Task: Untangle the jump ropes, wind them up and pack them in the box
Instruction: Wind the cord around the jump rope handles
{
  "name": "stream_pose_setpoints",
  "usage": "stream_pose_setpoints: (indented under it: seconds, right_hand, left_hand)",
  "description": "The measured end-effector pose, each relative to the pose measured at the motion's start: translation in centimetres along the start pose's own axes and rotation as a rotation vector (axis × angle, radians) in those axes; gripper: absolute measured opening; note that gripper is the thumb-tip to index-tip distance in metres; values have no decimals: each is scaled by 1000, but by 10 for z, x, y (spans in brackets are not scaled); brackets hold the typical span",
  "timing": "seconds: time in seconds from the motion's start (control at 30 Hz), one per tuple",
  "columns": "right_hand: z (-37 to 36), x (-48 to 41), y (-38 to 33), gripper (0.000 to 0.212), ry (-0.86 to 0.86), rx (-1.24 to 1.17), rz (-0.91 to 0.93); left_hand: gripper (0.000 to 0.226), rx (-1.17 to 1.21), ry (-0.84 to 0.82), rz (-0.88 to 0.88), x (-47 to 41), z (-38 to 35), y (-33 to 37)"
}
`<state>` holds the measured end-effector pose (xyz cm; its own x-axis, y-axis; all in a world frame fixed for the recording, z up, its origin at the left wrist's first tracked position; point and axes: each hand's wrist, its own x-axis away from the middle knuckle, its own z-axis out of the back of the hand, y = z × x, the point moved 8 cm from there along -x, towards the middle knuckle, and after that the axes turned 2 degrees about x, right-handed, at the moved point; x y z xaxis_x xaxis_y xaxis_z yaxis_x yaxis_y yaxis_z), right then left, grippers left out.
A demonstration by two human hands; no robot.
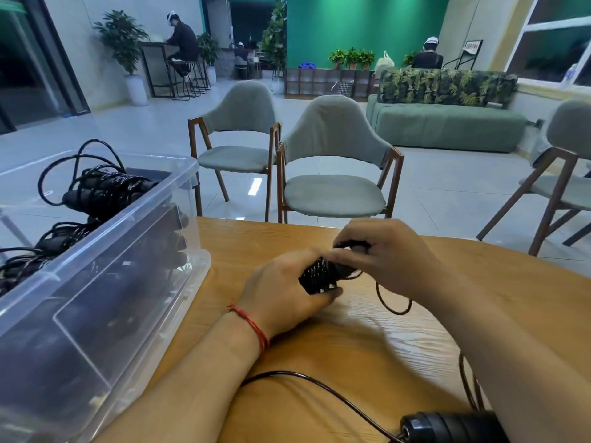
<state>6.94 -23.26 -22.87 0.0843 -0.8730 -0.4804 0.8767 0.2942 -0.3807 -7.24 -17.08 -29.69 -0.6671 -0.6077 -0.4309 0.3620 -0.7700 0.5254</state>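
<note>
Green wall (367, 27) and three grey padded chairs (332, 193) back a round wooden table (351, 346), where a clear plastic box (128, 257) at left holds several wound black jump ropes (105, 187). Beside it, left hand (281, 295) and right hand (383, 251) both grip one part-wound black jump rope (319, 273). One black handle (447, 426) lies at the near edge.

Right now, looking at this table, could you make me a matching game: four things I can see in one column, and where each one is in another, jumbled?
Things:
1 wound rope bundle
2 clear box
3 red string
4 loose black handle

Places:
A round a wrist
B on the table, at its left, ropes inside
C held by left hand and right hand
D at the table's near edge, lower right

Pairs: 1-C, 2-B, 3-A, 4-D
</note>
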Motion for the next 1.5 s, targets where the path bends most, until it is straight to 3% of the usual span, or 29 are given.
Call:
stream_pose_setpoints:
  seconds: [0.07, 0.17, 0.23, 0.37, 0.4, 0.47, 0.57, 0.67, 0.83, 1.0, 1.1, 1.2, 1.33, 1.5]
  right_hand:
    - [2, 0, 10, 17, -102, -215, -161]
    - [-16, 8, 21, 30, -391, -417, -320]
    - [-26, 16, 30, 32, -474, -530, -390]
    - [-39, 22, 39, 24, -427, -751, -490]
    - [-42, 23, 38, 23, -401, -825, -524]
    - [-48, 23, 38, 45, -324, -963, -604]
    - [-52, 20, 36, 36, -240, -1064, -624]
    - [-53, 17, 32, 19, -227, -1027, -601]
    - [-57, 11, 22, 27, -196, -764, -529]
    - [-46, 8, 20, 20, -25, -547, -546]
    - [-36, 9, 15, 21, 51, -467, -510]
    - [-32, 6, 10, 30, 1, -343, -472]
    - [-35, 10, 15, 46, -52, -463, -532]
    - [-54, 6, 19, 52, -125, -656, -642]
  left_hand:
    - [62, 26, -43, -98, 2, -1, 11]
    - [61, 92, -113, -248, 7, -4, 31]
    - [61, 159, -99, -296, 10, -3, 39]
    - [67, 458, -40, -171, 8, 0, 25]
    - [64, 513, -6, -150, 7, 2, 22]
    - [52, 610, 69, -96, 6, 6, 19]
    - [37, 772, 94, 48, 3, 3, 11]
    - [30, 855, 174, 175, 1, 4, -3]
    - [23, 741, 295, 206, 0, 9, -11]
    - [49, 593, 285, 185, -3, 7, -3]
    - [50, 558, 270, 150, -5, 7, 1]
    - [45, 602, 202, 146, -5, 2, 3]
    - [53, 678, 111, 186, -3, -7, -1]
    - [46, 737, 185, 223, -5, 1, -12]
